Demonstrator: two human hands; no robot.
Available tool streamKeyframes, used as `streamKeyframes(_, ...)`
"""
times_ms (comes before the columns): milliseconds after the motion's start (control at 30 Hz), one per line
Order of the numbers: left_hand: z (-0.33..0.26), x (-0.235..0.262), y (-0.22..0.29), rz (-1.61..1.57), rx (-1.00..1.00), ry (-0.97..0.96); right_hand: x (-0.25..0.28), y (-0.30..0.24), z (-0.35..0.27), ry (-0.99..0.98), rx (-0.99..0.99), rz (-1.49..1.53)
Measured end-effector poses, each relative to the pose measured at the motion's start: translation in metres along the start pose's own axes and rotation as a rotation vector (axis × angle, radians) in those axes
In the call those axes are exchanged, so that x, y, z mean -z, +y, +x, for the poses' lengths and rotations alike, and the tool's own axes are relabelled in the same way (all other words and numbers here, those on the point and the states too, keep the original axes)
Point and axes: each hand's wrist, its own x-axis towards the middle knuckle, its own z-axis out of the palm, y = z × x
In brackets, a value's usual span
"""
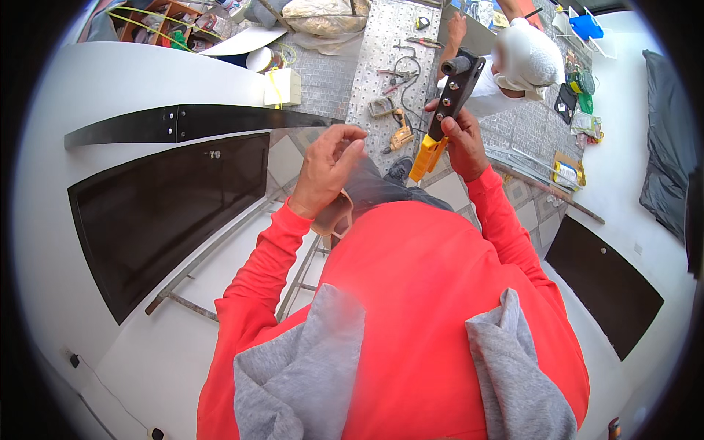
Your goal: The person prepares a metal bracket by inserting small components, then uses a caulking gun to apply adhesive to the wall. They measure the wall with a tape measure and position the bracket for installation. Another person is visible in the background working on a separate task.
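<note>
My right hand (466, 147) grips a black-and-yellow hand tool (458, 92), tilted upward. Its dark body carries several silver bolts and a short barrel at the top; the yellow handle points down toward my waist. My left hand (327, 167) is raised in front of my left side, its fingers curled in toward the thumb. Whatever may lie between those fingers is too small to make out. Brown-lensed glasses (334, 215) hang just below the left wrist. A black beam (220, 122) runs along the white wall, its end near my left fingers.
Below me a perforated metal plank (367, 73) bears a yellow power drill (400, 134), pliers (425, 43) and a tape measure (422, 23). A co-worker (506, 70) is beyond my right hand. Metal rails of a ladder (198, 253) stand at left. Bags and containers (581, 82) lie at far right.
</note>
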Motion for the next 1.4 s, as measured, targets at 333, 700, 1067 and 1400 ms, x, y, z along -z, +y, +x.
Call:
streamKeyframes(333,-0.091,-0.02,-0.144,0.618,0.38,0.209,0.047,0.017,-0.037,0.17,-0.089,-0.052)
streamKeyframes(700,-0.086,-0.017,-0.17,0.603,0.484,0.296,0.036,0.042,-0.055,0.145,-0.083,-0.06)
streamKeyframes(1067,-0.104,-0.003,-0.106,0.441,0.376,0.137,0.031,0.037,-0.063,0.051,-0.156,-0.11)
streamKeyframes(1400,0.002,-0.029,0.048,-0.481,-0.158,0.117,0.018,0.01,-0.045,-0.016,-0.125,-0.079)
